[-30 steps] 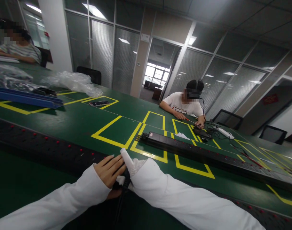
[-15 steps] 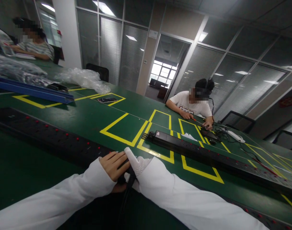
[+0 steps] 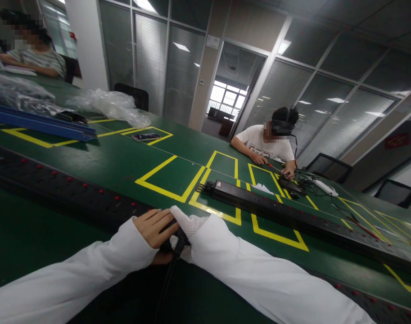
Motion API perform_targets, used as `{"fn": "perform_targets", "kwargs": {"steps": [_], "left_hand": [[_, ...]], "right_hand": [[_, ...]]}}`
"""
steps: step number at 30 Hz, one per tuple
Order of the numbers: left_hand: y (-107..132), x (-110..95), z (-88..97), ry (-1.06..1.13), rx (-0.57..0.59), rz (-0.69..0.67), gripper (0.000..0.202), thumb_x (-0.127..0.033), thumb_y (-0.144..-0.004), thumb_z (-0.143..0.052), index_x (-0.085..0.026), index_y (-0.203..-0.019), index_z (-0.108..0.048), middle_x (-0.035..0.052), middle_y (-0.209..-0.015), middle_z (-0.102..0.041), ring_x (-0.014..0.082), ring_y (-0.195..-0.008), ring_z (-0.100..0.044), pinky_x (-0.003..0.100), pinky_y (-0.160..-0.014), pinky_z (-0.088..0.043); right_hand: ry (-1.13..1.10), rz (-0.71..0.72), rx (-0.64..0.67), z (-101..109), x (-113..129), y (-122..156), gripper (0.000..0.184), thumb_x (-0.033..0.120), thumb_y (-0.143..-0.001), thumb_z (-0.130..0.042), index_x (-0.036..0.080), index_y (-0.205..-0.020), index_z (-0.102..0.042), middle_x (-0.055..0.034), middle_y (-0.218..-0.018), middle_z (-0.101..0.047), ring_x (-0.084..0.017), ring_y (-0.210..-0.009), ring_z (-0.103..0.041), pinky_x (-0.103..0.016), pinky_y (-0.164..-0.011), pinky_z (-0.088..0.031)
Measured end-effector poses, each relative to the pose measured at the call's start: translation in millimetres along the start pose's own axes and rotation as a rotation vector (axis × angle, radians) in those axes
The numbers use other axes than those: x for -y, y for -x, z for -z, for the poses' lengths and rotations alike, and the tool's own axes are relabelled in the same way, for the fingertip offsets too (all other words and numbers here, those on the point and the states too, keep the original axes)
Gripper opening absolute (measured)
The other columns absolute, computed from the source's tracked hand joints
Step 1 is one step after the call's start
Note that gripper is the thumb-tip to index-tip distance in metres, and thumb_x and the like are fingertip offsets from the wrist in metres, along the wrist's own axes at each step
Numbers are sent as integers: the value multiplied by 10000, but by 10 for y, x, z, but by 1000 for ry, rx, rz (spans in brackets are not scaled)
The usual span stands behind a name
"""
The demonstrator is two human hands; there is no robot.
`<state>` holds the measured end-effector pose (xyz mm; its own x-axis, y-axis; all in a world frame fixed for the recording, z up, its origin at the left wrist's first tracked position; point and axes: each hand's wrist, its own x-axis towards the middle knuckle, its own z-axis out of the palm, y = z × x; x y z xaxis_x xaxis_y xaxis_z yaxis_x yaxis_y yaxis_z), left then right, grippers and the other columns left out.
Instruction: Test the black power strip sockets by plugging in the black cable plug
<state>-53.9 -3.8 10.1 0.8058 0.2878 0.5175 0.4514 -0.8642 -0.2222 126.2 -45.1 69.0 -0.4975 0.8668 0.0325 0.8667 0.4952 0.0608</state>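
Observation:
My bare left hand (image 3: 155, 226) is closed around the near end of a long black power strip (image 3: 61, 180) with red round spots along its top. Against its fingertips, my right hand (image 3: 187, 225), in a white glove, is closed at the same end. Between the hands shows a thick black cable (image 3: 180, 245) with a ribbed sleeve, running down toward me. The joint of cable and strip is hidden under my fingers. A second black power strip (image 3: 269, 208), prongs at its left end, lies beyond my right sleeve.
Yellow tape (image 3: 164, 191) outlines areas on the green table (image 3: 124, 157). A phone (image 3: 146, 136), clear plastic wrap (image 3: 110, 105) and a blue channel (image 3: 39, 123) lie far left. Across the table a co-worker (image 3: 269, 141) handles a tool near cables. Another strip (image 3: 370, 299) lies under my right arm.
The whole view has shifted slightly. My hands stay together at the strip's end, and more of the black cable's ribbed sleeve now shows between them.

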Motion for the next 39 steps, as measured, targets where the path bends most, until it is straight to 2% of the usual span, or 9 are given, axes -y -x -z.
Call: {"fn": "perform_targets", "kwargs": {"steps": [3, 6, 9, 16, 21, 24, 27, 34, 39], "left_hand": [[-6, 46, -29, 29, 33, 3, 487, -419, -731, -591, -153, -1138, -580, 171, -1118, -610, 322, -1043, -559, 423, -810, -444], [-18, 96, -39, 20, 52, -25, 469, -336, -707, -607, -168, -1143, -569, 162, -1095, -613, 316, -1011, -568, 418, -784, -446], [-26, 116, -22, 4, 55, -58, 430, -273, -712, -597, -162, -1127, -575, 163, -1074, -625, 315, -994, -579, 412, -773, -449], [-14, 36, 7, 9, 47, -28, 441, -398, -768, -554, -118, -1106, -590, 184, -1060, -634, 355, -1015, -572, 442, -765, -458], [2, 20, -15, 8, 58, -16, 467, -397, -760, -557, -124, -1139, -580, 164, -1074, -630, 338, -991, -573, 447, -787, -453], [10, 28, -24, -12, 98, -6, 478, -406, -754, -554, -128, -1142, -579, 158, -1089, -624, 338, -1000, -567, 453, -798, -449], [14, 33, -26, -6, 94, -18, 499, -402, -753, -555, -112, -1158, -567, 174, -1112, -613, 345, -1021, -559, 451, -803, -446], [-15, 5, 25, -2, 54, -3, 491, -394, -745, -551, -104, -1139, -583, 195, -1165, -600, 339, -1066, -553, 440, -813, -443], [-13, -6, 50, -8, 62, -4, 523, -392, -761, -533, -76, -1177, -559, 200, -1204, -582, 337, -1073, -553, 445, -842, -431]], "right_hand": [[1, -10, 19, 28, -7, -5, 738, 427, -805, -545, 199, -1431, -228, -105, -998, -661, -279, -806, -664, -362, -714, -500], [30, -31, 80, 100, -13, 2, 748, 453, -815, -525, 233, -1443, -185, -80, -941, -669, -274, -720, -666, -363, -643, -503], [48, -3, 107, 140, -4, 18, 761, 483, -828, -484, 215, -1453, -144, -84, -920, -663, -261, -675, -655, -368, -610, -501], [132, 35, 43, 117, 53, 55, 824, 460, -779, -547, 192, -1454, -157, -134, -933, -639, -268, -691, -636, -391, -614, -483], [-3, 28, 128, -8, -45, -61, 848, 473, -767, -578, 254, -1460, -141, -91, -1029, -639, -253, -799, -650, -369, -688, -504], [-60, 49, 36, -148, -98, -117, 785, 348, -804, -565, 256, -1459, -143, -58, -1087, -631, -205, -887, -638, -318, -781, -493], [-88, 61, -15, -209, -109, -114, 787, 331, -788, -587, 236, -1453, -176, -63, -1094, -631, -209, -923, -628, -318, -813, -485], [36, -19, 9, 35, 8, 15, 716, 418, -801, -549, 176, -1413, -268, -107, -937, -665, -284, -732, -660, -442, -678, -509], [69, -36, -15, 94, 60, 87, 680, 495, -834, -480, 70, -1351, -356, -158, -948, -647, -257, -707, -643, -410, -676, -500]]}}
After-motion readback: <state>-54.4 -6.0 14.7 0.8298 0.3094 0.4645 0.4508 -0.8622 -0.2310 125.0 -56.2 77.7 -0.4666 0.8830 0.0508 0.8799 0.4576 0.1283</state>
